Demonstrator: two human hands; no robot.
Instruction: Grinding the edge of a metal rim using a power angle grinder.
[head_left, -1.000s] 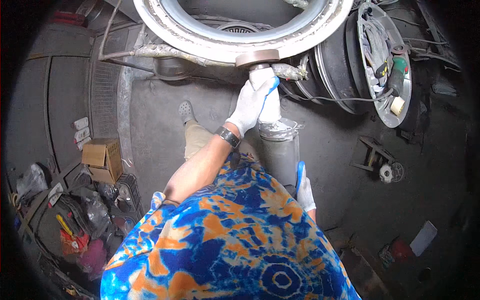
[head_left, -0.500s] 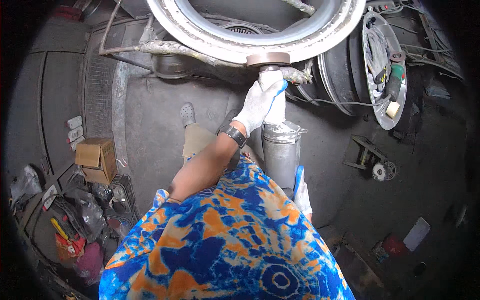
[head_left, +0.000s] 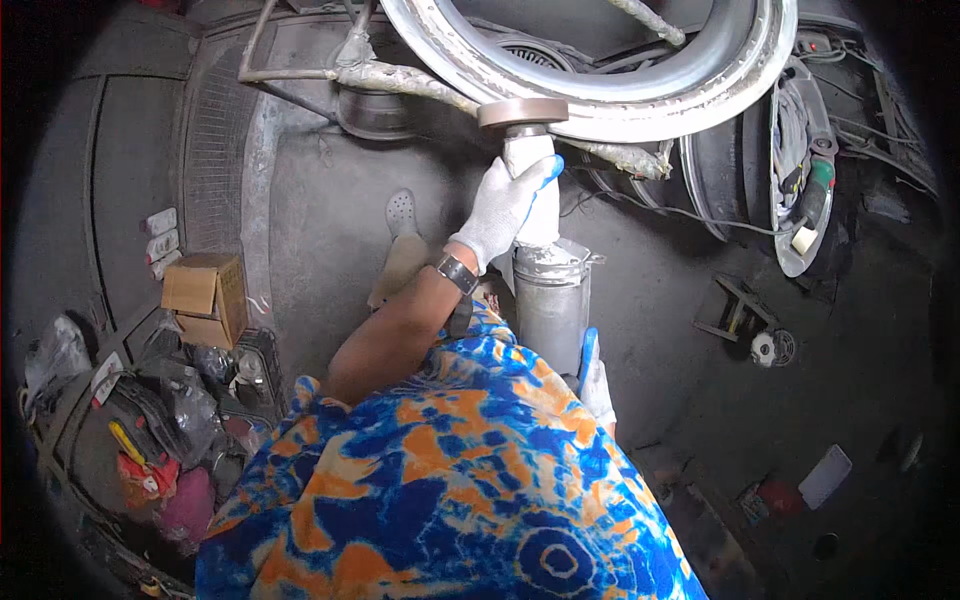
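My left hand [head_left: 497, 208], in a white glove with blue on the thumb, is closed around the white-wrapped neck of a grinder [head_left: 550, 315] with a thick silver cylindrical body. At its far end is a round brown disc [head_left: 522, 113], beside the lower left rim of a large silver wheel rim [head_left: 610, 122]; I cannot tell if they touch. My right hand [head_left: 596, 385], gloved the same way, is at the grinder's near end against my patterned shirt. Its fingers are mostly hidden, so its hold is unclear.
A crusted metal frame [head_left: 400, 77] runs under the wheel rim. At right, wheels and a silver dish hold a green-and-black power tool [head_left: 818, 192], with a cord [head_left: 690, 222] trailing. A cardboard box [head_left: 207, 292] and bagged clutter lie left. A small metal stand [head_left: 735, 308] sits on the floor.
The grinder's disc has gone from the rim's bottom edge to its lower left. The view has shifted, so the rim and frame appear farther right. My left hand keeps its hold.
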